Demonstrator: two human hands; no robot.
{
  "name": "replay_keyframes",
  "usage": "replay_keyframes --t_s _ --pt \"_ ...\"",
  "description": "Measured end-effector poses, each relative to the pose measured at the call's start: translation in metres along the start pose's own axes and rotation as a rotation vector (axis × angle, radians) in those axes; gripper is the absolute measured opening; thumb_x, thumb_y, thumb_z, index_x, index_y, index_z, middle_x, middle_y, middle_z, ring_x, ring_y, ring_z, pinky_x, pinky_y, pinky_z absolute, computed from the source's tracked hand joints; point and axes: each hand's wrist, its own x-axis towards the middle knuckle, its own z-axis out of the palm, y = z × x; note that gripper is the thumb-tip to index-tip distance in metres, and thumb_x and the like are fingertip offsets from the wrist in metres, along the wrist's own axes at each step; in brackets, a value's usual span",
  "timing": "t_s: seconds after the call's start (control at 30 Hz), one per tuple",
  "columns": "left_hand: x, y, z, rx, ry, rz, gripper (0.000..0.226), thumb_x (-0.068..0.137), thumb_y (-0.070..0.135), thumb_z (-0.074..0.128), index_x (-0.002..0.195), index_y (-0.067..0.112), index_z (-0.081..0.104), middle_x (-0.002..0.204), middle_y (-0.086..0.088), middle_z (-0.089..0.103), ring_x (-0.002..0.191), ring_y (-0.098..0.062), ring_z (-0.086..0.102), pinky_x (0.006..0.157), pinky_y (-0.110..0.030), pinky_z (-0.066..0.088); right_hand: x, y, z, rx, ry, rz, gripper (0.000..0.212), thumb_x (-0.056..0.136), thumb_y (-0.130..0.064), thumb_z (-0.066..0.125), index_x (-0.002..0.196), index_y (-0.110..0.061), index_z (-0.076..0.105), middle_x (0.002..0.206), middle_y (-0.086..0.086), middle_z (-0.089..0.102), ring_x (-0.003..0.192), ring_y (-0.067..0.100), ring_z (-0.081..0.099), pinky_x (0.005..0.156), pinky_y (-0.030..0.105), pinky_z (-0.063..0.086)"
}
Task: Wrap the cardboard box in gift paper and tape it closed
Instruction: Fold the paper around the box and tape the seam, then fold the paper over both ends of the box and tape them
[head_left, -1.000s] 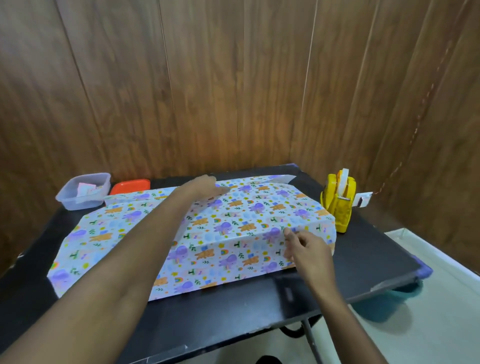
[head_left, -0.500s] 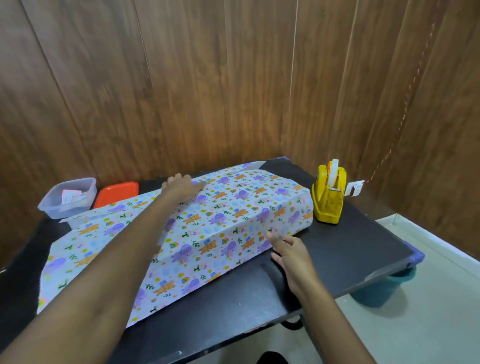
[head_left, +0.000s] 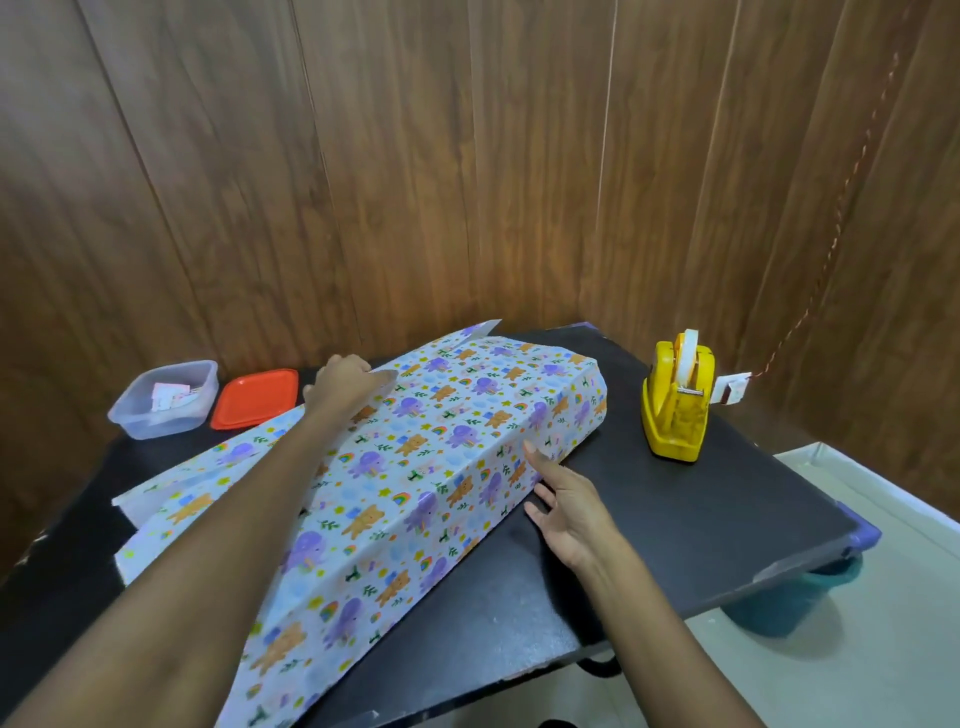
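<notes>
Gift paper (head_left: 415, 467) is draped over the cardboard box, which sits hidden beneath it in the middle of the black table (head_left: 675, 519). The left hand (head_left: 345, 384) presses the far edge onto the top; pinching or not, can't tell. The right hand (head_left: 566, 499), fingers straight and spread, touches the near side. No tape on, ends unfolded, I'd judge. The tape dispenser (head_left: 675, 410) stands well right. The clear tub (head_left: 163, 397) holds small paper scraps, with an orange lid (head_left: 257, 397) beside it.

**Both hands on the papered box**

The left hand (head_left: 345, 382) lies on the far top edge of the gift paper (head_left: 415, 467), which covers the box. Whether it pinches or presses is unclear. The right hand (head_left: 563, 499), fingers straight, touches the paper's near side wall on the desk (head_left: 701, 509). A yellow tape dispenser (head_left: 675, 410) stands beyond the right hand. A clear tub (head_left: 166, 397) and a red lid (head_left: 257, 397) sit left of the left hand.
</notes>
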Motion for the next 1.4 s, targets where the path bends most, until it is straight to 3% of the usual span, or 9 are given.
replay_keyframes --t_s 0.13,0.3,0.47,0.6,0.73,0.9,1.0,1.1,1.4 --pt "-0.008 -0.008 -0.03 -0.084 -0.233 -0.055 0.063 0.091 0.044 0.055 0.137 0.004 0.041 0.136 -0.01 0.044 0.105 -0.022 0.046 0.083 -0.029 0.038 -0.009 0.01 0.009 -0.152 -0.109 -0.145 0.065 0.088 -0.026 0.063 0.144 -0.013 0.033 0.129 -0.012 0.046 0.123 0.006 0.041 0.102 0.024 0.025" --pt "-0.031 -0.079 -0.085 0.115 -0.295 -0.168 0.037 0.089 0.047 0.057 0.07 0.017 0.048 0.071 -0.005 0.049 0.074 -0.022 0.049 0.07 -0.029 0.036 -0.02 0.041 0.035 -0.396 -0.243 -0.182 0.091 0.081 -0.056 0.06 0.152 -0.026 0.011 0.155 -0.015 0.013 0.143 0.008 0.019 0.117 0.036 0.02" --pt "-0.068 -0.11 -0.105 -0.301 -0.326 -0.166 0.031 0.078 0.042 0.07 0.077 0.013 0.059 0.083 -0.007 0.061 0.079 -0.022 0.055 0.077 -0.034 0.042 0.025 0.022 0.061 -0.376 -0.169 -0.239 0.055 0.094 -0.043 0.048 0.143 -0.022 0.035 0.146 -0.002 0.042 0.128 0.01 0.045 0.107 0.034 0.04" --pt "-0.09 -0.103 -0.09 -0.654 -0.47 -0.177 0.027 0.092 0.037 0.053 0.102 0.015 0.066 0.102 -0.007 0.068 0.089 -0.023 0.061 0.084 -0.033 0.046 0.027 0.01 0.04 -0.401 -0.103 -0.052 0.04 0.097 -0.049 0.038 0.089 -0.017 0.06 0.079 -0.006 0.066 0.08 0.011 0.059 0.06 0.02 0.045" --pt "-0.101 -0.097 -0.062 -1.087 -0.531 -0.346 0.042 0.094 0.042 0.046 0.111 0.01 0.067 0.116 -0.012 0.067 0.097 -0.026 0.067 0.094 -0.041 0.047 0.029 0.011 0.014 -0.464 -0.153 0.064 0.051 0.095 -0.054 0.039 0.101 -0.011 0.065 0.117 0.007 0.066 0.116 0.019 0.055 0.109 0.037 0.032" --pt "-0.116 -0.076 -0.033 -1.399 -0.486 -0.355 0.044 0.091 0.033 0.05 0.124 0.006 0.059 0.124 -0.015 0.061 0.102 -0.027 0.065 0.09 -0.038 0.052 0.019 -0.035 0.01 -0.355 -0.382 0.031 0.072 0.072 -0.052 0.07 0.13 -0.012 0.056 0.13 0.013 0.058 0.124 0.029 0.053 0.108 0.048 0.036" --pt "-0.127 -0.059 -0.021 -1.602 -0.44 -0.336 0.037 0.093 0.029 0.044 0.114 0.005 0.064 0.111 -0.012 0.069 0.094 -0.024 0.068 0.076 -0.036 0.058 0.005 -0.089 0.031 -0.491 -0.469 -0.101 0.047 0.083 -0.042 0.065 0.123 -0.018 0.062 0.12 0.005 0.066 0.111 0.02 0.063 0.093 0.036 0.049" --pt "-0.139 -0.041 -0.001 -1.563 -0.368 -0.359 0.029 0.098 0.018 0.037 0.099 0.004 0.063 0.079 -0.008 0.073 0.069 -0.018 0.07 0.062 -0.029 0.058 -0.014 -0.139 0.07 -0.634 -0.458 -0.211 0.029 0.092 -0.032 0.058 0.112 -0.014 0.068 0.105 0.004 0.071 0.09 0.015 0.069 0.08 0.028 0.056" --pt "-0.152 -0.037 0.028 -1.31 -0.28 -0.479 0.023 0.089 -0.006 0.041 0.084 -0.009 0.063 0.081 -0.017 0.066 0.079 -0.031 0.061 0.085 -0.041 0.049 -0.027 -0.117 0.12 -0.985 -0.388 -0.311 0.033 0.092 -0.021 0.059 0.123 -0.01 0.06 0.112 0.004 0.066 0.094 0.014 0.064 0.089 0.027 0.05"
